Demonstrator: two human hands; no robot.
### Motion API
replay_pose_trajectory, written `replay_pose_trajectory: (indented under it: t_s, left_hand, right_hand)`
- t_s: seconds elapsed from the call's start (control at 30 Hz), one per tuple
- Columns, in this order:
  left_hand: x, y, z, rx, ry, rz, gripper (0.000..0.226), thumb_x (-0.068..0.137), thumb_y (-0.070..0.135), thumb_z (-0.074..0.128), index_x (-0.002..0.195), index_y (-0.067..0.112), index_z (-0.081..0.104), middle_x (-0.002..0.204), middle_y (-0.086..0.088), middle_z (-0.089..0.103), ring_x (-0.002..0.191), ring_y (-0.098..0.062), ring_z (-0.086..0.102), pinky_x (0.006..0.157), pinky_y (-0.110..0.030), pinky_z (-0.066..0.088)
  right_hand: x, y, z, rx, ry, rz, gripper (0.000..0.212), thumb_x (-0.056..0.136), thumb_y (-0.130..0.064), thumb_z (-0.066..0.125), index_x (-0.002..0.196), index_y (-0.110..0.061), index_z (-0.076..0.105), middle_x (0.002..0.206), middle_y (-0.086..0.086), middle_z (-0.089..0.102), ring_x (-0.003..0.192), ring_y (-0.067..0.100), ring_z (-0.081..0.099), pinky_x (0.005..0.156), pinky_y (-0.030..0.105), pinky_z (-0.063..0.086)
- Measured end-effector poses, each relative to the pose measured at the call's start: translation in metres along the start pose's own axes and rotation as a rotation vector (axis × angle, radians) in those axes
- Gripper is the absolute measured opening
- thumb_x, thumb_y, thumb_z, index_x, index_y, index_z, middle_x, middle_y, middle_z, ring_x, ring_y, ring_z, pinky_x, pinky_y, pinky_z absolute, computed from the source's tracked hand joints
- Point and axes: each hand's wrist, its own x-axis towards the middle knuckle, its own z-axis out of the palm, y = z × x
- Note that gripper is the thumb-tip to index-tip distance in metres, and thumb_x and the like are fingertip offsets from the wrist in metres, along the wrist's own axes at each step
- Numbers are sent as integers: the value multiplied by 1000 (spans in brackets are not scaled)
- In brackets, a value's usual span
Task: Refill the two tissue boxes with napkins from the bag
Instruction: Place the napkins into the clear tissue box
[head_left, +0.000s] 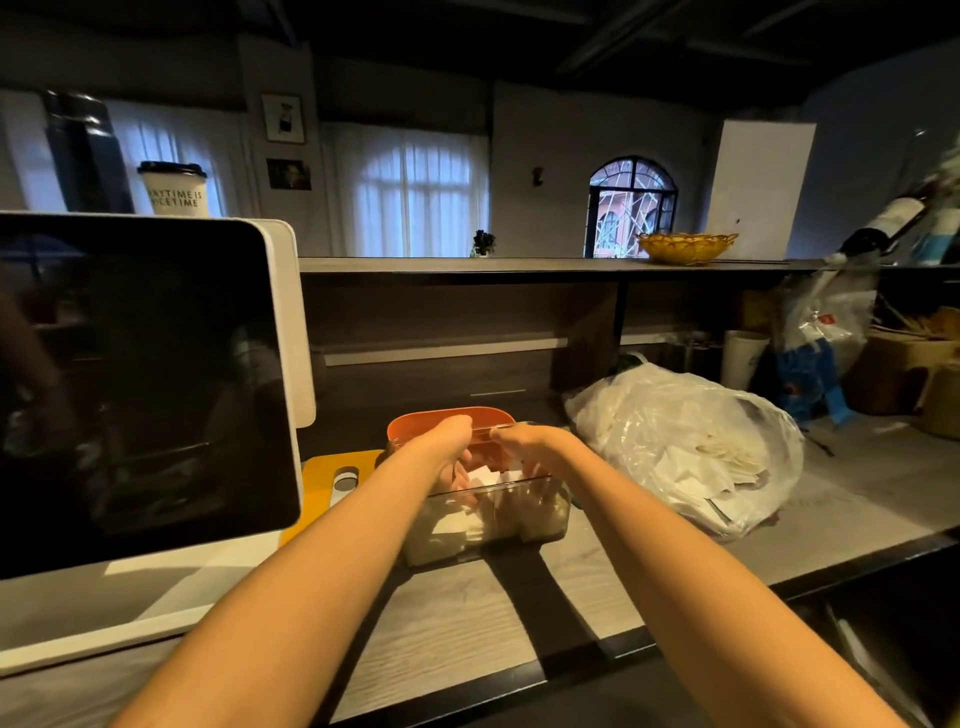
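A clear tissue box (519, 535) stands on the counter in front of me, with white napkins (452, 527) stacked inside. Both my hands reach down into its open top. My left hand (448, 448) and my right hand (525, 446) are bent at the wrist, and their fingers point down onto the napkins. Right behind the clear box stands an orange tissue box (447, 420). A yellow lid (324, 475) with an oval slot lies flat to the left. The clear plastic bag (685, 441) of napkins lies to the right.
A large white-framed screen (145, 374) stands close on the left. At the right end of the counter are baskets, a blue-and-white bag (815, 364) and a bottle. A raised shelf (519, 266) runs behind and carries a yellow bowl (685, 247). The counter's dark front edge (571, 660) is near me.
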Motion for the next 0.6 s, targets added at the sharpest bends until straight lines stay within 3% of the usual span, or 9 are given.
replay_pose_trajectory:
  t_s: [0.17,0.23,0.33,0.47,0.6]
  left_hand:
    - [-9,0,-7,-89,-98,3,67,106,48,28,150,-3,29,157,-29,27,143,-47,30,111,-56,34]
    - [-14,2,-8,-112,-105,44,67,106,49,27,149,-1,33,157,-27,29,143,-46,31,113,-53,34]
    - [-27,7,-2,-167,-109,164,63,106,49,28,147,2,39,153,-25,38,139,-43,39,111,-52,36]
    - [-48,16,23,-369,-149,451,52,106,43,33,134,5,54,140,-19,53,127,-37,53,105,-48,45]
    - [-65,14,67,-550,-269,659,35,105,34,39,110,9,63,123,-16,63,115,-31,62,95,-45,53]
  right_hand:
    - [-2,-1,1,-17,-25,-62,70,100,-59,28,153,-14,25,150,20,39,133,40,44,106,50,40]
    - [-7,-5,1,10,124,-198,61,104,-51,25,146,-9,38,141,20,49,125,36,52,102,44,43]
    - [-15,-5,-9,178,337,-398,52,101,-47,33,113,-7,64,112,17,63,100,29,61,92,41,47]
    - [-47,7,-35,606,421,-609,38,102,-35,39,86,-15,67,95,10,69,94,26,65,92,43,52]
    - [-78,46,-54,738,739,-836,29,100,-18,44,85,-15,69,85,7,70,86,19,66,76,33,53]
